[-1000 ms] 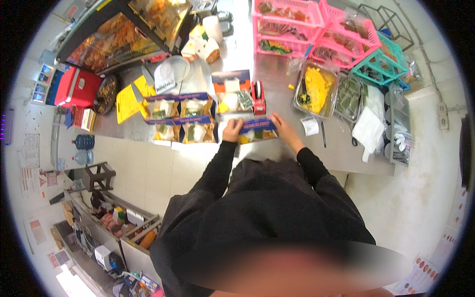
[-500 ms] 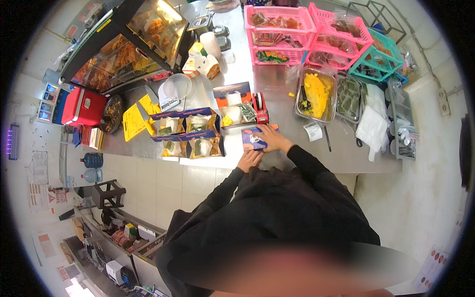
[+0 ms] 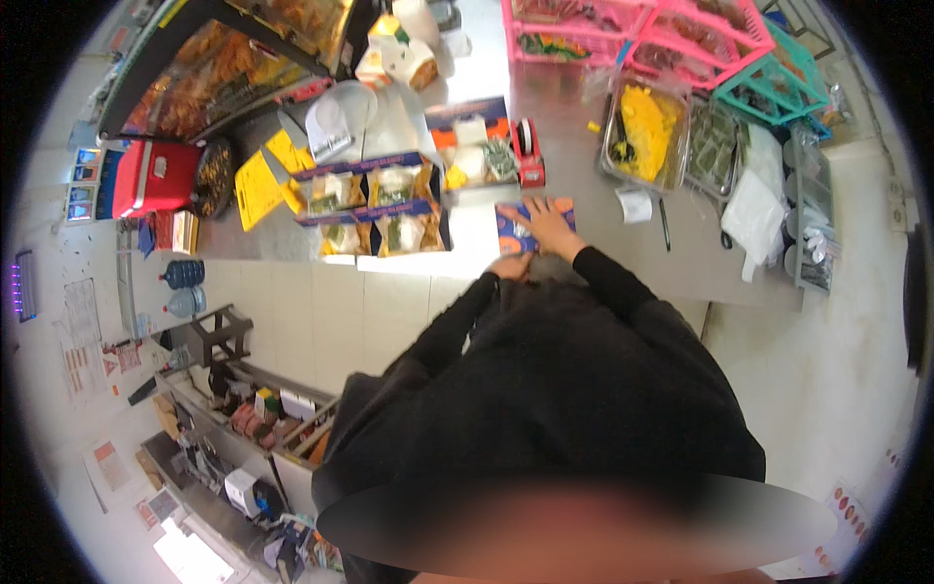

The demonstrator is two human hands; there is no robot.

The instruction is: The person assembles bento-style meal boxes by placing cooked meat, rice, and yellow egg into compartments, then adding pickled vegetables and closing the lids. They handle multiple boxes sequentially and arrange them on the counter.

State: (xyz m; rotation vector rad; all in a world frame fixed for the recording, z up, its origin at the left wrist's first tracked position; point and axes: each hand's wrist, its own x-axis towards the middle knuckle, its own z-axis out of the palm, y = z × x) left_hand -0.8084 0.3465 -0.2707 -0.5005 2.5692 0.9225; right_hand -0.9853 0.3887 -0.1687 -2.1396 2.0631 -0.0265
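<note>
Here, nearest the body, the person's left hand [image 3: 513,265] is at the near edge of a blue-and-orange box [image 3: 507,230] on the worktop [image 3: 628,255]; whether its fingers grip cannot be told. The right hand [image 3: 548,228] lies spread across the box's top, fingers apart, clasping nothing. This box looks shut, or nearly so. To its left, four boxes [image 3: 375,210] stand open with food inside; farther off, another open box [image 3: 479,158] sits beside a red tape dispenser [image 3: 530,167]. These five seem filled but not yet closed.
</note>
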